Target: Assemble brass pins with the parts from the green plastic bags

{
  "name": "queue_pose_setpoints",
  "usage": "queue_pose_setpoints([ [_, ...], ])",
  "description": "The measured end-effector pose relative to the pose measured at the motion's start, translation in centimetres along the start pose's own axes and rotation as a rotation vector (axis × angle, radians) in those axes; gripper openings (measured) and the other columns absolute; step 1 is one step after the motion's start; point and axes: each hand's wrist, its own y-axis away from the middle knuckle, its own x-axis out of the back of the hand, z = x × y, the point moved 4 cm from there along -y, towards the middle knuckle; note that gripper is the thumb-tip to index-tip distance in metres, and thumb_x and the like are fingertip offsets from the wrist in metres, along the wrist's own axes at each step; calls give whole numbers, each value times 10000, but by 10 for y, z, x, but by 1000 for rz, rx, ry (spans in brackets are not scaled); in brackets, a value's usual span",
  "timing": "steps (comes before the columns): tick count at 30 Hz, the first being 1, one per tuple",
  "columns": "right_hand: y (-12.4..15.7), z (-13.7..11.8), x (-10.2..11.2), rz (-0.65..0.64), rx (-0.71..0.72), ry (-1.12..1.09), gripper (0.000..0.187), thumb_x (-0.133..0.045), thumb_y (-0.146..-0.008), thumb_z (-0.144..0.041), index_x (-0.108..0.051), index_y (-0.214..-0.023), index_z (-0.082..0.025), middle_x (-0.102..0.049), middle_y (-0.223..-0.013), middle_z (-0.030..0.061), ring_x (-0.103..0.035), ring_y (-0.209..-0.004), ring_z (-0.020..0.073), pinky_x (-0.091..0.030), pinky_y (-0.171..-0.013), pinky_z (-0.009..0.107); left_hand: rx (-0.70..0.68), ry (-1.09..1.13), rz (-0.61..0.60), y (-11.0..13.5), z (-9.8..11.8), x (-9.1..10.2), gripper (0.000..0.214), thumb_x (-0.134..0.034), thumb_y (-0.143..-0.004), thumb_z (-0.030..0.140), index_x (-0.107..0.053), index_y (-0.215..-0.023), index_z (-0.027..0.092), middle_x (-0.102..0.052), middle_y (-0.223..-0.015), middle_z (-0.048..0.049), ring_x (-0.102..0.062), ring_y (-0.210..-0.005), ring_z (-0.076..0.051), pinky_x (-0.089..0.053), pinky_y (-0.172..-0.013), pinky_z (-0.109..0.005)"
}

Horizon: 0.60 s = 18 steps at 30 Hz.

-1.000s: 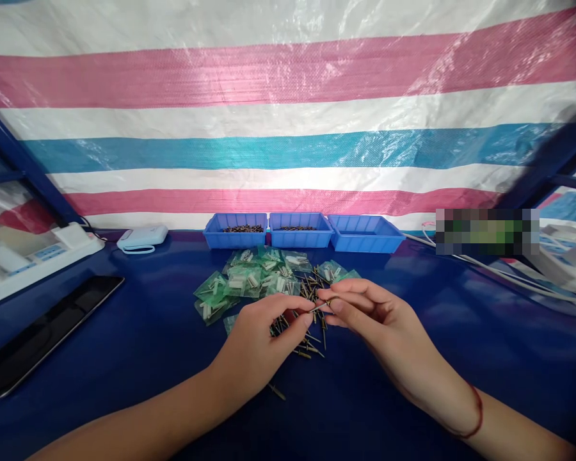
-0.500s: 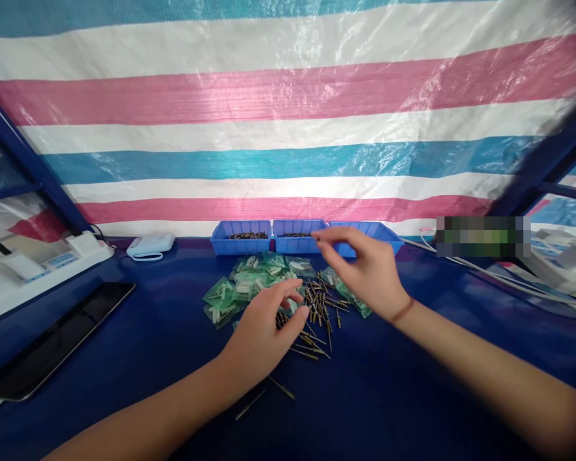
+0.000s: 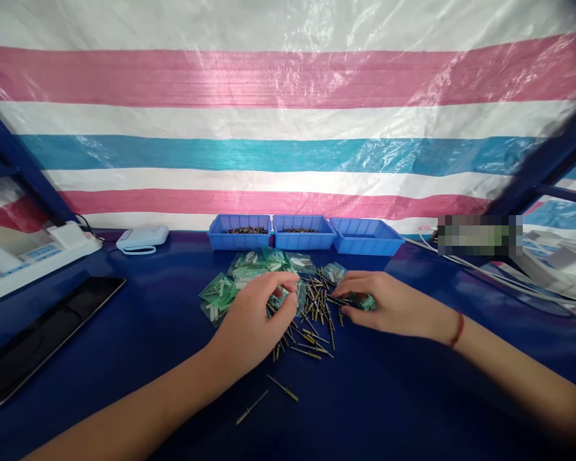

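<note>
Pins lie in a loose heap at the middle of the blue table. Left hand is curled over the heap's left edge. Right hand rests its fingertips on the right edge, touching a green bag. Whether either hand grips a pin cannot be determined. Blue trays stand behind the heap.

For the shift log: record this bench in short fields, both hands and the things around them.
Left hand: fingers curled over the pin pile, grip unclear
Right hand: palm down on the pile's right edge
Green bags: heaped behind the pile
Blue bins: three in a row at the back
Stray pins: two, nearer the person
Tablet: dark, far left
</note>
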Motion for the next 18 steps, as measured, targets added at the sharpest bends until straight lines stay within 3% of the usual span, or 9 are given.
queue_pose_setpoints([
  [6,6,3,-16,55,5,51,224,-527,-865,-184,-706,-996,-215,-690,-939,73,-660,-811,205,-528,-722,326,67,-17,-80,4,1,-10,237,-496,-880,203,-637,-1071,215,-678,-928,-39,-627,-828,-185,-513,-726,-305],
  [12,10,-1,-20,88,-61,173,258,-461,-913,-184,-695,-1015,-145,-689,-966,122,-664,-854,250,-540,-757,397,96,-15,-122,6,4,-17,215,-504,-887,221,-646,-1049,225,-678,-969,-31,-631,-871,-191,-512,-764,-307],
  [18,15,-9,-11,272,-77,0,208,-523,-903,-229,-716,-981,-222,-716,-975,66,-669,-871,224,-535,-775,361,99,-30,-121,6,5,-18,223,-512,-882,218,-659,-1050,219,-688,-961,-30,-630,-846,-186,-508,-748,-297],
])
